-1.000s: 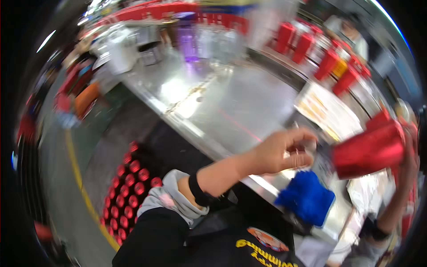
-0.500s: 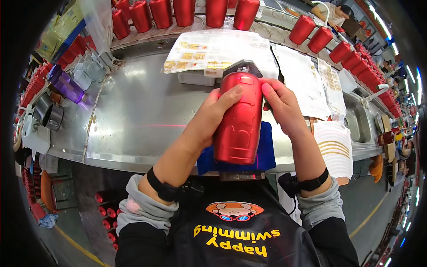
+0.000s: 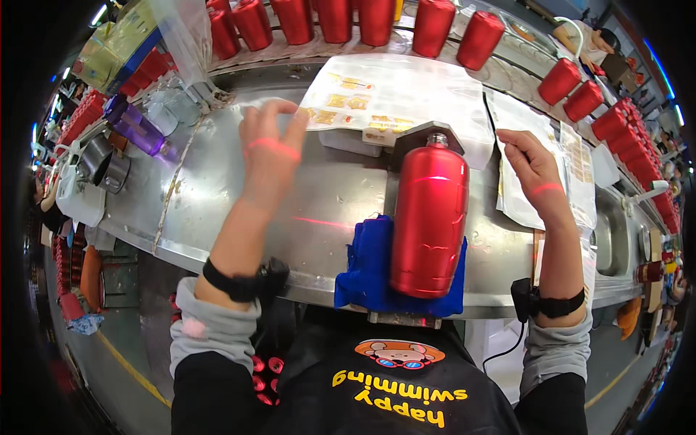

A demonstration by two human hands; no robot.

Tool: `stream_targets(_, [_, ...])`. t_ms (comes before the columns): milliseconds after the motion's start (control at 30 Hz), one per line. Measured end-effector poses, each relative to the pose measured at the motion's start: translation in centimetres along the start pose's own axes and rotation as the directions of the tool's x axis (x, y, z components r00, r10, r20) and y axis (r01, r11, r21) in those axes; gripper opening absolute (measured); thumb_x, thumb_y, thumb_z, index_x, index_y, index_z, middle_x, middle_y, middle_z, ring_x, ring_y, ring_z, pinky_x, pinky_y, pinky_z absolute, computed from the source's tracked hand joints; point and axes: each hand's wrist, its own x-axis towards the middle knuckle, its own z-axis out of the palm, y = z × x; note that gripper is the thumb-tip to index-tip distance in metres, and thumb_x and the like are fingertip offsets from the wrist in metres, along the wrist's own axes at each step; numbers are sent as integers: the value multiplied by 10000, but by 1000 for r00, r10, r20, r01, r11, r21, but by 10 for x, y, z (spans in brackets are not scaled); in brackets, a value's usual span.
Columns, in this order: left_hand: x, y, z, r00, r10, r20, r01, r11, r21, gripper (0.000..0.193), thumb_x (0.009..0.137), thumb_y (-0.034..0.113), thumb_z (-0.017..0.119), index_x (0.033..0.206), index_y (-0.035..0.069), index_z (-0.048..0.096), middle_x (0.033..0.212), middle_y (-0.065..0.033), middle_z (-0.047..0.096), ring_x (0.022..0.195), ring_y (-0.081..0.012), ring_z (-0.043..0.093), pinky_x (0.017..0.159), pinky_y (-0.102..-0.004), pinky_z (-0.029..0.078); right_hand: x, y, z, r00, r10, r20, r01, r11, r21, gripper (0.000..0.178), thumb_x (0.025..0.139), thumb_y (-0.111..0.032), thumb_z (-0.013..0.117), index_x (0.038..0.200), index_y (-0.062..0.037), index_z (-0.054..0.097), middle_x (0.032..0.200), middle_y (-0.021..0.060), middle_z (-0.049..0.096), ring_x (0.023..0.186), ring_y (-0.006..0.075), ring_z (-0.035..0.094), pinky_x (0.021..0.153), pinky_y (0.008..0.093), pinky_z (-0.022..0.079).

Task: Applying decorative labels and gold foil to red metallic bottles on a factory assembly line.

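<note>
On the steel bench (image 3: 217, 210), the red bottle (image 3: 429, 217) lies between both hands' fingers (image 3: 279, 119).

Bare steel bench (image 3: 217, 196) left of red bottle (image 3: 429, 217) (seemingly unobstructed).

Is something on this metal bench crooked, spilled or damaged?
Nothing stands out. The red bottle lies straight on its blue cradle, no spill on the bench. Both hands, left and right, rest on sticker sheets.
</note>
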Motion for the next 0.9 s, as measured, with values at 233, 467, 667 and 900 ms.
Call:
stream_targets(233, [41,-49,25,779,-399,483,593,719,-364,257,822,282,704,889,48,622,871,-29,592,886,-144,481,842,-310,358,10,4,12,998,1,63,-2,1000,11,192,954,-103,577,1091,11,650,978,59,625,848,139,569,770,259,456])
stream_targets(467, [34,-45,24,991,131,30,-127,836,534,179,867,235,641,838,58,634,864,-60,571,837,-241,525,780,-391,389,2,3,4,998,-39,58,40,999,-22,180,945,-81,576,1083,14,643,995,54,615,856,137,552,777,251,439])
stream_targets(667, [26,40,-14,932,341,-119,-334,939,75,162,897,238,651,924,80,673,928,-72,605,931,-249,559,876,-401,411,-5,-50,9,983,-132,-130,153,974,168,234,941,-101,605,1142,17,629,1062,94,644,956,160,610,829,261,480])
stream_targets(900, [-13,143,-5,964,258,56,22,134,-991,144,983,94,559,1078,0,612,1067,-61,647,1009,-117,590,946,-285,422,-18,-90,31,961,73,265,-275,224,935,535,942,-365,637,1308,3,506,1150,136,636,949,168,635,725,311,537])
